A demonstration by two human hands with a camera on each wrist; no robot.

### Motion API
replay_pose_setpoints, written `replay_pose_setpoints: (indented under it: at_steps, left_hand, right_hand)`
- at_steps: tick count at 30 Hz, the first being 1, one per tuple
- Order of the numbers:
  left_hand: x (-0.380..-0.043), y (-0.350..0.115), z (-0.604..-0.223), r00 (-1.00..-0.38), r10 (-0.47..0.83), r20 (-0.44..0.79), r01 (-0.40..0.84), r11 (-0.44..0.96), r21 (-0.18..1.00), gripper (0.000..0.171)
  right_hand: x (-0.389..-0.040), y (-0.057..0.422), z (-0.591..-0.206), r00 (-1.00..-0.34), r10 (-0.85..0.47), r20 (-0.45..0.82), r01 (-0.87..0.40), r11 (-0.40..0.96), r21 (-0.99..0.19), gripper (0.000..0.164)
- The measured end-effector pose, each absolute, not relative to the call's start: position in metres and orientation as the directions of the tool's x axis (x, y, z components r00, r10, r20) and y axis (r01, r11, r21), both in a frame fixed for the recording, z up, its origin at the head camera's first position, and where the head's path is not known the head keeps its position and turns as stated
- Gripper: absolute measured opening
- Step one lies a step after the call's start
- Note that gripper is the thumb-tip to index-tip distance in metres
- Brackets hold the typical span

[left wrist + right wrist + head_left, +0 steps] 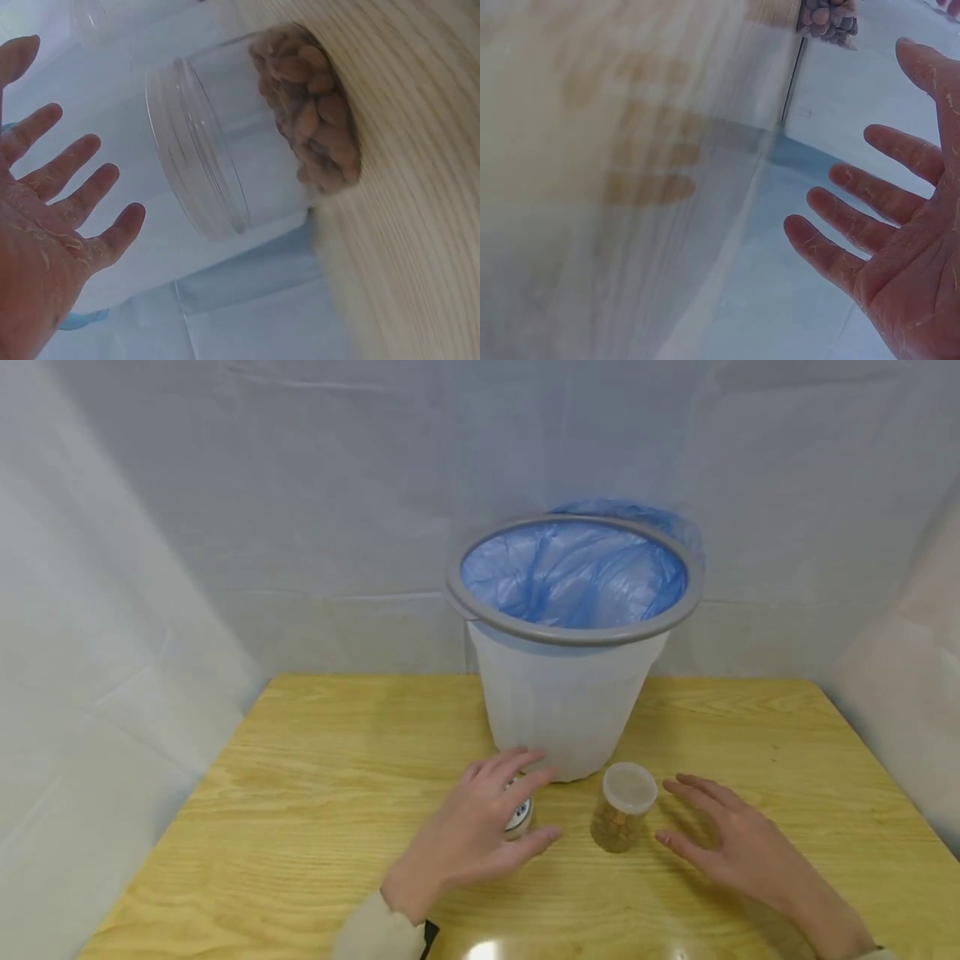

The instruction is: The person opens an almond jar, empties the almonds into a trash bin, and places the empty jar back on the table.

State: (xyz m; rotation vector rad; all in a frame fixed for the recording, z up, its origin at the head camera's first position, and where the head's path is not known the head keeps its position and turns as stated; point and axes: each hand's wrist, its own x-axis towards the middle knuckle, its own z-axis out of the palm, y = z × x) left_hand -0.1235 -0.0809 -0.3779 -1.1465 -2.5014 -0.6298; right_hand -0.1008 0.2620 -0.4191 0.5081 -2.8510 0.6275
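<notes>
On the table stands a clear plastic jar (617, 827) with a translucent lid, partly filled with brown nuts that look like almonds. In the left wrist view the nuts (307, 112) fill only its lower part. My left hand (476, 831) hovers to its left with fingers spread, partly covering a second container (519, 817) with dark marks on its top. Whether that hand touches the second container cannot be told. To the jar's right, my right hand (738, 843) is held apart from it, fingers extended and palm facing it. Nothing lies in this palm (922, 262).
Behind the jar stands a white bin (562, 693) with a grey rim ring and a blue liner bag (573, 572). The wooden table (300, 793) is enclosed by pale sheets (300, 510) at the back and sides.
</notes>
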Motion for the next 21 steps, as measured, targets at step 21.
replay_pose_setpoints:
  at_steps: [21]
  left_hand:
    - [-0.142, -0.017, -0.363, -0.547, 0.755, 0.361, 0.837, 0.487, 0.249, 0.051]
  right_hand:
    - [-0.102, 0.271, -0.417, -0.920, -0.310, 0.239, -0.379, 0.860, -0.342, 0.057]
